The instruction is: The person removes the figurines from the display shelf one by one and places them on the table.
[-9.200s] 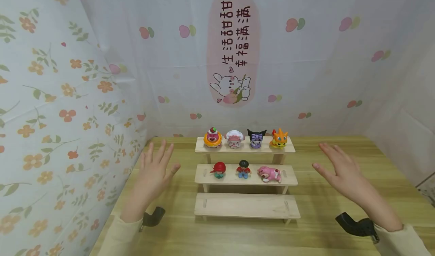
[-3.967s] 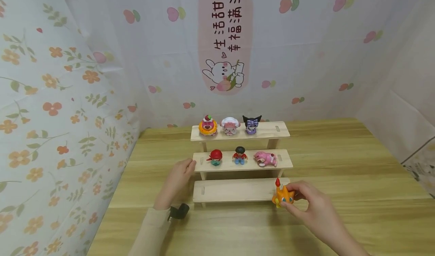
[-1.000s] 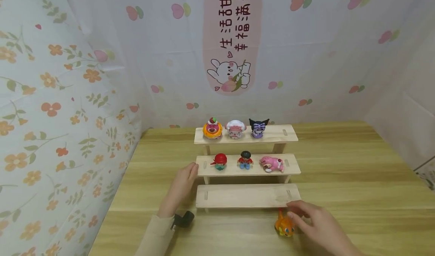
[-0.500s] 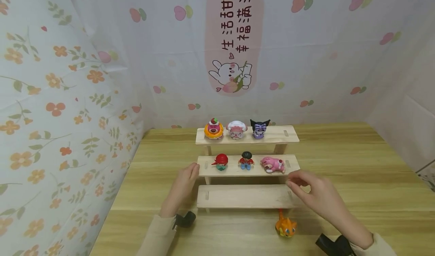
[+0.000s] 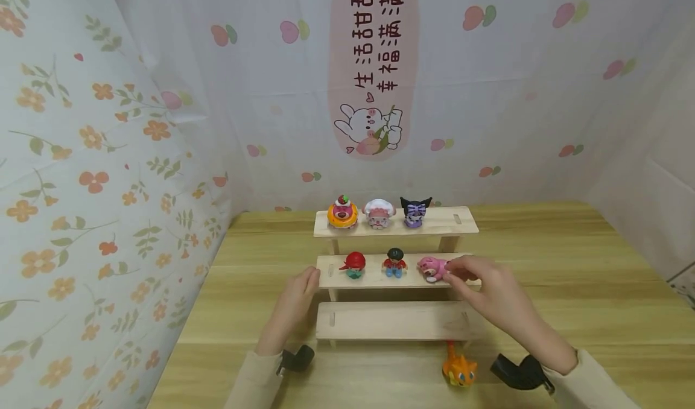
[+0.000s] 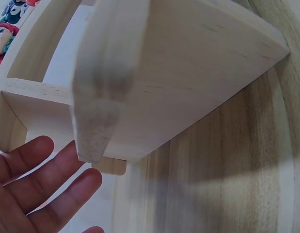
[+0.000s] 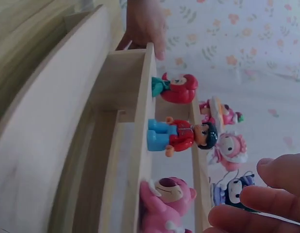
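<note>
On the middle shelf of a three-step wooden display stand point(image 5: 396, 321), a pink bear figure point(image 5: 430, 268) lies on its belly. My right hand point(image 5: 502, 291) pinches the bear's right end with thumb and forefinger. The other right-hand fingers point(image 7: 246, 216) are spread above the shelf; the right wrist view cuts off the pinch. My left hand point(image 5: 290, 306) grips the left end of the middle shelf, its fingers point(image 6: 48, 179) under the board. An orange spiky figure point(image 5: 459, 371) with a red-tipped tail stands on the table, in front of the bottom shelf's right end.
Beside the bear stand a red-capped figure point(image 5: 354, 265) and a black-haired figure point(image 5: 394, 263). The top shelf bears an orange-ringed figure point(image 5: 342, 212), a white-hatted figure point(image 5: 379, 213) and a black-eared purple figure point(image 5: 415, 212). Patterned cloth point(image 5: 260, 95) hangs behind.
My right hand has let go of the orange figure, which was set down on the table, and has risen past the bottom shelf to the bear. The left hand keeps its place.
</note>
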Motion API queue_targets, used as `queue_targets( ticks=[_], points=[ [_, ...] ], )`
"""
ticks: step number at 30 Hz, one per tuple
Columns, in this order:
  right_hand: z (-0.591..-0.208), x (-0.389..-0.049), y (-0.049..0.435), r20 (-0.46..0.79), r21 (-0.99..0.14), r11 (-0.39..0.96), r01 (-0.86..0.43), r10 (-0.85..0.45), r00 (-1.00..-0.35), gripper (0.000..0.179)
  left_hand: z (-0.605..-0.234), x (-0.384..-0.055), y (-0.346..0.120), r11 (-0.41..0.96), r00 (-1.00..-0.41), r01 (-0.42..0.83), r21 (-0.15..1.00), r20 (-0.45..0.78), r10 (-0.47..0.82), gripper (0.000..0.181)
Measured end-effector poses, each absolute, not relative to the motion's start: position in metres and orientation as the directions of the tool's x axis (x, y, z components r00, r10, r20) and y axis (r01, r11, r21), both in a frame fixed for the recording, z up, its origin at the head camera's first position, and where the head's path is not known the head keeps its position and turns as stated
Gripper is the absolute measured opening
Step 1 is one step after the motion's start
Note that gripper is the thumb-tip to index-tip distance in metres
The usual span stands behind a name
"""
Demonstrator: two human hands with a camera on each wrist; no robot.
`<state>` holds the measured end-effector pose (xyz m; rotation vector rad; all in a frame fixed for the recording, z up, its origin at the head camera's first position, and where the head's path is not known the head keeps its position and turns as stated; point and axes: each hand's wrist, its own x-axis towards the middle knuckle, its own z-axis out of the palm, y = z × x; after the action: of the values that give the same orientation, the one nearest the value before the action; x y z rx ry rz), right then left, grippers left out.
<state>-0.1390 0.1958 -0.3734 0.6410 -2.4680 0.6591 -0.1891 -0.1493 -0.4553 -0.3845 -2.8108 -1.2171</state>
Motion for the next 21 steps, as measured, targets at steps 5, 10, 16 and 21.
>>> queue_targets(
  ticks=[5,10,16,21],
  points=[
    [-0.365,-0.152,0.195,0.578,-0.324,0.772,-0.547,-0.296,-0.761,0.017,-0.455,-0.188,-0.149,0.661,-0.965,0.259,0.704,0.161,0.207,0.032],
    [-0.358,-0.167,0.195,0.581,-0.329,0.767,-0.551,-0.295,-0.758,0.014,-0.453,-0.188,-0.148,0.666,-0.965,0.26,0.7,0.159,0.21,0.031],
    [-0.351,-0.183,0.192,0.572,-0.361,0.767,-0.531,-0.268,-0.776,0.016,-0.453,-0.189,-0.148,0.666,-0.966,0.254,0.701,0.155,0.206,0.032],
    [-0.349,-0.19,0.191,0.571,-0.389,0.755,-0.527,-0.251,-0.781,0.02,-0.454,-0.187,-0.149,0.657,-0.965,0.257,0.709,0.154,0.212,0.032]
  ],
)
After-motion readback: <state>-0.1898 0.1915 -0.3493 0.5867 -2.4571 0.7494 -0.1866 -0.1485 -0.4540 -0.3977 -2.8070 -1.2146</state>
